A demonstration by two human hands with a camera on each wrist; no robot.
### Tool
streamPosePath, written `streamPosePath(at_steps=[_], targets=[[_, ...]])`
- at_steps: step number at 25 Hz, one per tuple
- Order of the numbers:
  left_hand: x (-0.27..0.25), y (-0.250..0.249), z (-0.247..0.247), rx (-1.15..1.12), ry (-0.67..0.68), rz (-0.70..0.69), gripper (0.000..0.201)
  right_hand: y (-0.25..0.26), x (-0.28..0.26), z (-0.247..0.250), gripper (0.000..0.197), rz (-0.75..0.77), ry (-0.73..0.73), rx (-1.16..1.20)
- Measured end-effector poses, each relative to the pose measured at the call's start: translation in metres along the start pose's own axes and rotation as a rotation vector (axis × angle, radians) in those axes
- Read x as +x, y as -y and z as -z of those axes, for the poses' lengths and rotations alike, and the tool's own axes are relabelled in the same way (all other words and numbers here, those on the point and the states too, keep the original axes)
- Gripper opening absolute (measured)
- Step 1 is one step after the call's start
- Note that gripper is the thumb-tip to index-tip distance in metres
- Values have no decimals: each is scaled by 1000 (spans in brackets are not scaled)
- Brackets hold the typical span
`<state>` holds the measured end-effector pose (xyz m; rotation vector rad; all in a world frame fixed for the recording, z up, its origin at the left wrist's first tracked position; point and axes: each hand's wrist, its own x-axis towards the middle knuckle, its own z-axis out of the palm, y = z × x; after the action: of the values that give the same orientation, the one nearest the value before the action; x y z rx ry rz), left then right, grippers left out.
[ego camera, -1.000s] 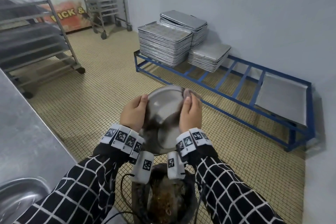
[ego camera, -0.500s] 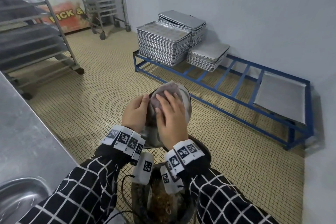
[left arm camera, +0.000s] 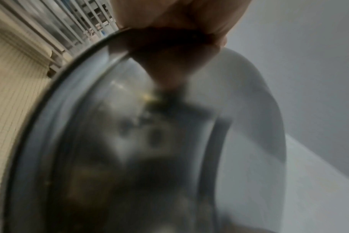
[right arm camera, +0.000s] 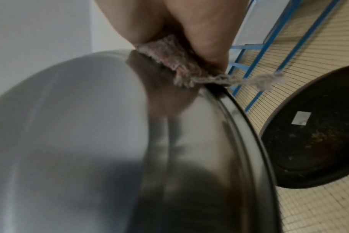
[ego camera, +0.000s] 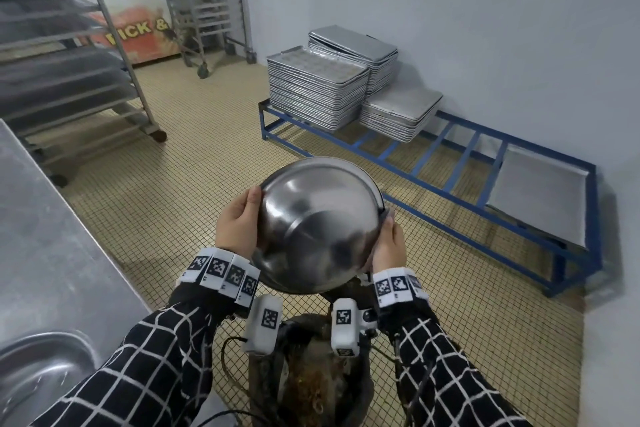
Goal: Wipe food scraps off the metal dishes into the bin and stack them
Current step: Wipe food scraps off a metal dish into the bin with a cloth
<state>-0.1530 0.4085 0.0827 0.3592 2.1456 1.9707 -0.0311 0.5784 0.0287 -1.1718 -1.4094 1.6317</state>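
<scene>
Round stainless-steel dish (ego camera: 317, 222): we held it in the air above the dark bin (ego camera: 313, 388), its smooth, domed underside turned toward our head camera, its rolled rim showing along the top and right edge. Our left hand (ego camera: 239, 222) gripped the left rim, thumb curled over the outer wall. Our right hand (ego camera: 389, 246) gripped the right rim and pinched a frayed, pinkish-grey cloth (right arm camera: 169, 58) against it; loose threads trailed off the cloth's end. Brownish food scraps lay in the bin, whose rim the wrist cameras partly covered. The dish's inner face was hidden from us. Our left wrist view was blurred; reflections there could not be read. Stacked rectangular metal baking trays (ego camera: 317, 90) sat on a blue steel-bar rack (ego camera: 446, 149) by the wall, over small beige floor tiles (ego camera: 194, 163).
</scene>
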Motion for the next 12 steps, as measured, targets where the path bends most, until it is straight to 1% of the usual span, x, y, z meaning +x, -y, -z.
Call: streamPosePath(at_steps=[3,5,7,9,11,12], targets=[[2,6,1,61,79,9,31,13,8,10,36,114,4,-126],[1,6,-1,135,150,-2,27,27,14,16,33,210,54,-226],[-2,2,-4,163,198,-23,23,44,18,19,32,363,164,-416],[-2,-1,-6,158,278,-40,27,57,20,14,29,552,308,-643],[-3,-3,-10,246,349,-77,24,66,20,2,23,694,448,-797],[-5,-5,-12,315,354,-106,20,68,19,-3,21,750,499,-829]])
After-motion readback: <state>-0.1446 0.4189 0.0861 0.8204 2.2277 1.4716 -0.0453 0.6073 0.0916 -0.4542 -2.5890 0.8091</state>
